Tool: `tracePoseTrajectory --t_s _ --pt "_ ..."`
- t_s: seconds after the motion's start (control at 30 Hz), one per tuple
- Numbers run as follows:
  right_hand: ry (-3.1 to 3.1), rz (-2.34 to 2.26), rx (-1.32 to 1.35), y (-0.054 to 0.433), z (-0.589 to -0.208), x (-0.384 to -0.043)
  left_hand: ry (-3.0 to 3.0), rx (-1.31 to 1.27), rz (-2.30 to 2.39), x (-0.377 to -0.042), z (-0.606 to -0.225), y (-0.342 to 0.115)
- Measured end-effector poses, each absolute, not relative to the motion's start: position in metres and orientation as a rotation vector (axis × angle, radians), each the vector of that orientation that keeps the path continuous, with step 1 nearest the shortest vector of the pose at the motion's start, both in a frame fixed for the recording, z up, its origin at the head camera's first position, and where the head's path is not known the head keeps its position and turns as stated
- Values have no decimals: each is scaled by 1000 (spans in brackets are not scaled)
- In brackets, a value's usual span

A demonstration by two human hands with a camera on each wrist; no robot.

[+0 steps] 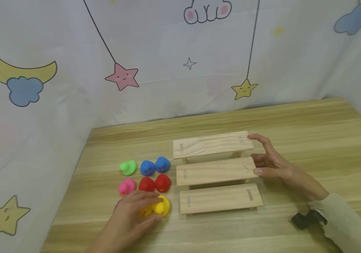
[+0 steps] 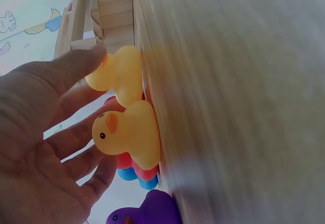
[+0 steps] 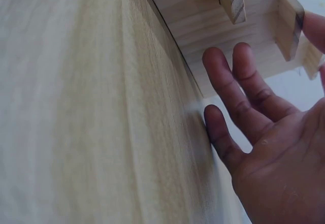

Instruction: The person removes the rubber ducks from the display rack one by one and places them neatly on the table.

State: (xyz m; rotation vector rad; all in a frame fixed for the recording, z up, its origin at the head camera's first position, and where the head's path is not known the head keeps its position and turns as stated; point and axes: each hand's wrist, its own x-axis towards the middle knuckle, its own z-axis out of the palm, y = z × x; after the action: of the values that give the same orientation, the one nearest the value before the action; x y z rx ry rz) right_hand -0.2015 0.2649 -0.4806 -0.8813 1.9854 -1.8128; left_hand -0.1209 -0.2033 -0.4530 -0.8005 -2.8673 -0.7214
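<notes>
My left hand [image 1: 131, 214] reaches over two yellow toy ducks [image 2: 129, 135], thumb and forefinger on either side of the right-hand duck. In the left wrist view the thumb tip overlaps that duck's head, and the other fingers spread loosely behind the nearer duck. Both ducks rest on the table. At the right end of a three-step wooden stand [image 1: 217, 171], my right hand [image 1: 275, 163] touches the top board with its forefinger and the middle board with its thumb. Its other fingers extend beside the stand's side panel [image 3: 190, 16].
Left of the stand sit two red ducks [image 1: 162, 183], two blue ducks [image 1: 162, 164], a pink duck [image 1: 126, 186] and a green duck [image 1: 128, 168]. A purple duck [image 2: 152, 210] is mostly hidden by my left hand in the head view. Behind the table hangs a printed cloth [image 1: 168, 95].
</notes>
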Motion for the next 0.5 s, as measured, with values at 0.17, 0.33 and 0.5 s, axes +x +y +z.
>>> tracePoseTrajectory --t_s 0.17,0.33,0.5 --pt "1998 -1806 -860 266 -481 -200 -2927 -777 -685 -124 -453 -200" --pt "2000 -1805 -869 266 -481 -201 -2880 -785 -674 -124 -454 -198" --pt "2020 -1792 -864 266 -480 -201 -2831 -800 -678 -124 -456 -198"
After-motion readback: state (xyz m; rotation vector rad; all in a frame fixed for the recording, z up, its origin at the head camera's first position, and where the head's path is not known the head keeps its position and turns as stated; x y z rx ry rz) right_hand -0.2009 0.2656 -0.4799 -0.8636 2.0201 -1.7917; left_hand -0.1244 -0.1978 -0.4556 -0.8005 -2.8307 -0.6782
